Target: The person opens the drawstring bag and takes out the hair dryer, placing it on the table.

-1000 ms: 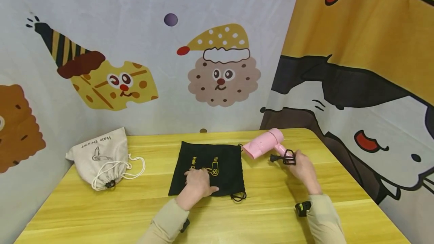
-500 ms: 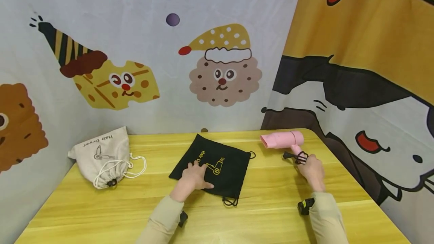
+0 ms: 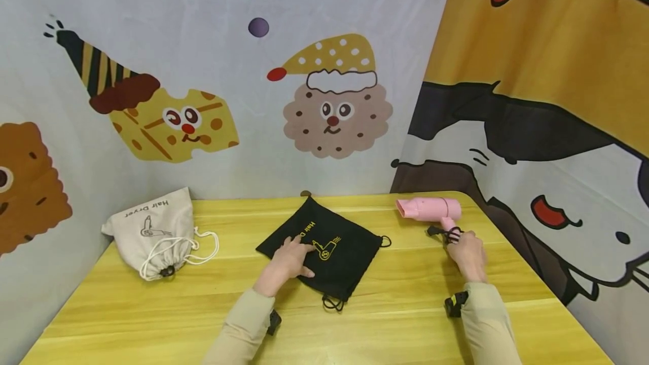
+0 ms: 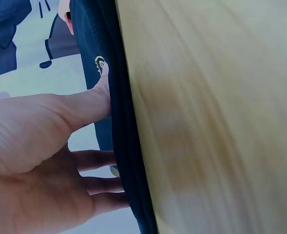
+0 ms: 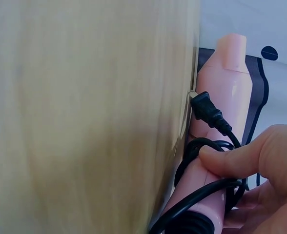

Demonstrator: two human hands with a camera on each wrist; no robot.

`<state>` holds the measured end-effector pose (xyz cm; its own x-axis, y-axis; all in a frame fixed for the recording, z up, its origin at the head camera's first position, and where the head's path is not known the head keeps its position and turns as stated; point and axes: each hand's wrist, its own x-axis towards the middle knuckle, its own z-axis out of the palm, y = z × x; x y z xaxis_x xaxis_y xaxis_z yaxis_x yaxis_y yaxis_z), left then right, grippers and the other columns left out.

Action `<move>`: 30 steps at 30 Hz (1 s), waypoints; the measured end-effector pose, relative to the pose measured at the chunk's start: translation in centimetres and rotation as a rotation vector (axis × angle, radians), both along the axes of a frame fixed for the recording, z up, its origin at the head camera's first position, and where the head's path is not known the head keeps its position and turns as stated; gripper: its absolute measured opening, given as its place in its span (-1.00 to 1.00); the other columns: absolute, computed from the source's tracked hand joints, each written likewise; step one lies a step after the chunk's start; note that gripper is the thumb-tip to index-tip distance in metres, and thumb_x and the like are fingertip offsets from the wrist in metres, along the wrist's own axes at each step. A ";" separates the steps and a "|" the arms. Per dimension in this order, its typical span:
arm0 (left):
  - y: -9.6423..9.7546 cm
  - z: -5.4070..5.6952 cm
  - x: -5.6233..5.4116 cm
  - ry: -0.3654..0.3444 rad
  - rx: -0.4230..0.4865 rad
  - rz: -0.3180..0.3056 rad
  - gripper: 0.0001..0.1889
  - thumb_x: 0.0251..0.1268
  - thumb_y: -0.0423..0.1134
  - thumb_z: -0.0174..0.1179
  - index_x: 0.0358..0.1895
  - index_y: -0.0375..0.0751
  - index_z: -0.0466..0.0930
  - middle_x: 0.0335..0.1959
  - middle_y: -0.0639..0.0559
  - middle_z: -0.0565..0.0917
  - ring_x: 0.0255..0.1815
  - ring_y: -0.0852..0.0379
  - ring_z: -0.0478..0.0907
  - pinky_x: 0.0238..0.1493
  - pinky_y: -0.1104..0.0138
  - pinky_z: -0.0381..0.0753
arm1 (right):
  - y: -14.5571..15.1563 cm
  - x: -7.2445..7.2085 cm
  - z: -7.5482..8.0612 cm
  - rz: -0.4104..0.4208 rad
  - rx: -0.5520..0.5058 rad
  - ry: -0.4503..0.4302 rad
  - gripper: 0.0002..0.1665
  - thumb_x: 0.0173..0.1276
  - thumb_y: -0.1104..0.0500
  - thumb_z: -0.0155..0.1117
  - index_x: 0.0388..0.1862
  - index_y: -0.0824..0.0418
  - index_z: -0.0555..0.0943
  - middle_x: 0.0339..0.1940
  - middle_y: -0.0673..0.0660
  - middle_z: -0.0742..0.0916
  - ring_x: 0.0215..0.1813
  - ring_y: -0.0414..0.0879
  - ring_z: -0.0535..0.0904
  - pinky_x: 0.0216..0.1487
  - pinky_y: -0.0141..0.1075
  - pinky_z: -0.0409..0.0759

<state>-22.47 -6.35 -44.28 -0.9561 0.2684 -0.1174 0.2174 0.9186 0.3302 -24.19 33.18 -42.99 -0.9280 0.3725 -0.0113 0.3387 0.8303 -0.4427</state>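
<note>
A black drawstring bag (image 3: 350, 241) with a yellow hair dryer print lies flat and turned at an angle on the table. My left hand (image 3: 289, 261) rests on its left part, fingers spread over the cloth; in the left wrist view the thumb and fingertips touch the bag's top face (image 4: 126, 136). At the right, my right hand (image 3: 466, 252) grips the handle of a pink hair dryer (image 3: 431, 209), its nozzle toward the left. Thumb and fingers wrap the handle (image 5: 209, 195) together with its coiled black cord (image 5: 202, 197). The plug (image 5: 204, 107) sticks out beside the barrel.
A beige drawstring bag (image 3: 157, 230) marked Hair Dryer, with white cords (image 3: 203, 246), sits at the table's left back. The wooden table (image 3: 385, 325) ends against a cartoon-printed curtain (image 3: 243, 128) behind and to the right.
Under my left hand the black bag has rotated clockwise, its upper left corner swinging toward the back. My right hand has carried the hair dryer to the right, its barrel now nearly level across the view.
</note>
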 end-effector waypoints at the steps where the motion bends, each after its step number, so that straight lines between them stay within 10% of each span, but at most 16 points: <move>1: 0.0 0.0 -0.1 0.005 0.000 -0.009 -0.36 -0.11 -0.08 0.44 0.18 -0.05 0.55 0.38 -0.32 0.30 0.40 -0.37 0.20 0.28 -0.15 0.35 | 0.0 0.0 0.1 -0.003 0.002 -0.004 -0.41 0.21 0.17 0.04 -0.01 0.69 0.28 -0.16 0.67 0.51 -0.23 0.39 0.52 -0.42 -0.02 0.46; 21: 0.0 0.0 -0.6 0.039 0.040 -0.197 -0.56 0.00 -0.35 0.37 0.05 -0.01 0.66 0.35 -0.16 0.42 0.40 -0.24 0.27 0.22 -0.01 0.46 | -4.5 0.7 0.2 0.015 0.165 -0.002 -0.35 0.34 0.19 -0.10 0.14 0.78 0.14 0.02 0.75 0.28 0.10 0.69 0.16 0.09 0.40 0.26; 30: -1.1 0.1 -0.9 0.225 0.122 -0.113 -0.78 0.11 -0.30 0.34 -0.14 -0.15 0.69 -0.16 -0.11 0.71 -0.10 -0.09 0.64 -0.10 0.08 0.63 | -12.3 1.3 -0.1 0.585 0.263 0.283 -0.52 0.27 0.19 0.24 0.09 0.45 0.45 0.12 0.48 0.49 0.16 0.42 0.37 0.18 0.18 0.40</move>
<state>-23.41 -7.41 -44.21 -0.9176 0.3742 0.1343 0.3968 0.8405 0.3689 -22.89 20.87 -43.06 -0.9310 -0.2317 0.2820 -0.2949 0.9327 -0.2074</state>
